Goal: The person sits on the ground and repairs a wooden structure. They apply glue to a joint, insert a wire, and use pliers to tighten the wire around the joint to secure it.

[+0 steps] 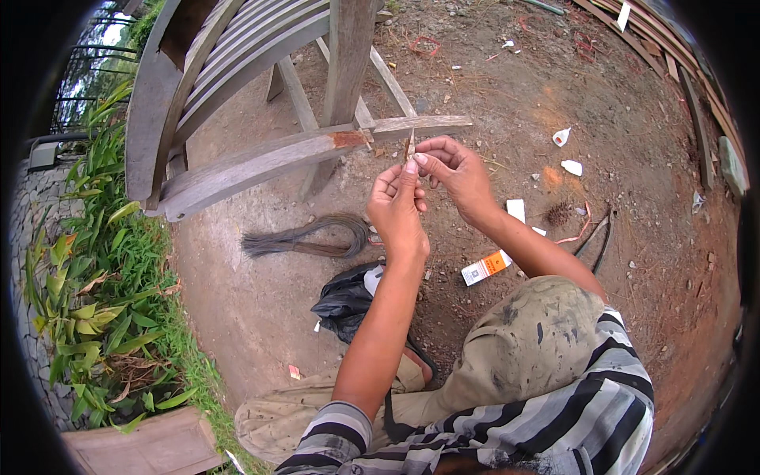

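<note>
My left hand (pixel 398 202) pinches a small pointed sliver (pixel 410 147) that looks like wood, its tip upward. My right hand (pixel 459 178) is closed at the same sliver, thumb and fingertips against its side. Just beyond my hands is a weathered grey wooden chair (pixel 253 75), lying tilted. Its long curved wooden piece (pixel 253 170) runs close to my fingertips and has a reddish-brown patch near a joint.
A bundle of dark thin strands (pixel 317 237) and a black plastic bag (pixel 342 305) lie on the ground below the chair. An orange and white box (pixel 486 267) sits near my right knee. Small white bottle (pixel 560 137), dark-handled tool (pixel 603 231) and planks (pixel 697 119) lie rightward; plants (pixel 103 317) grow left.
</note>
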{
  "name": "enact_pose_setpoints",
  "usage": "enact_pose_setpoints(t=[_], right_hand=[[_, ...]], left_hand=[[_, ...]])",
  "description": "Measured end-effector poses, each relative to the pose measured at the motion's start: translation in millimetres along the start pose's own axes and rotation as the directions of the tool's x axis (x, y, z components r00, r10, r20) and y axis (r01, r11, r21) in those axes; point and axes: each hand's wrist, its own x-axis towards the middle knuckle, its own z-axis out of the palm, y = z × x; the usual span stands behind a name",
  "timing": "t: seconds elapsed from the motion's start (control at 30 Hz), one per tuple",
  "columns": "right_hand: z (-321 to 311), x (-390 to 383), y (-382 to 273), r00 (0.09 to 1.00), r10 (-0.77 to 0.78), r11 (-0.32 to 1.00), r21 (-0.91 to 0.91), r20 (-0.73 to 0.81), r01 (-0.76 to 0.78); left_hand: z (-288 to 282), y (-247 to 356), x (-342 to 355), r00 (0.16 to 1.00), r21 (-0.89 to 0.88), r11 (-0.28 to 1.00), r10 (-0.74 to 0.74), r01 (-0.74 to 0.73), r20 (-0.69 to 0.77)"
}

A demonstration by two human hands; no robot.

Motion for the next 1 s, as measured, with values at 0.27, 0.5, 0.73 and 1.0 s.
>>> enact_pose_setpoints(t=[0.27, 0.5, 0.73, 1.0], right_hand=[[24.3, 48.6, -30.4, 0.945, -0.31, 0.902, -0.281, 0.107, 0.328], [21.5, 79.3, -42.4, 0.716, -0.511, 0.34, -0.654, 0.475, 0.676], [21.9, 80.4, -58.1, 0.667, -0.494, 0.241, -0.649, 0.558, 0.722], [16.5, 81.1, -133.1, 0.602, -0.479, 0.096, -0.644, 0.639, 0.759]], left_hand=[[-6.4, 30.3, 14.1, 0.993, 0.067, 0.995, 0.081, -0.075, -0.081], [-37.4, 31.4, 43.4, 0.955, 0.02, 0.958, 0.288, -0.287, -0.077], [-27.6, 51.1, 49.1, 0.959, -0.114, 0.956, 0.278, -0.272, 0.046], [17.0, 91.8, 33.5, 0.985, -0.196, 0.969, 0.164, -0.153, 0.043]])
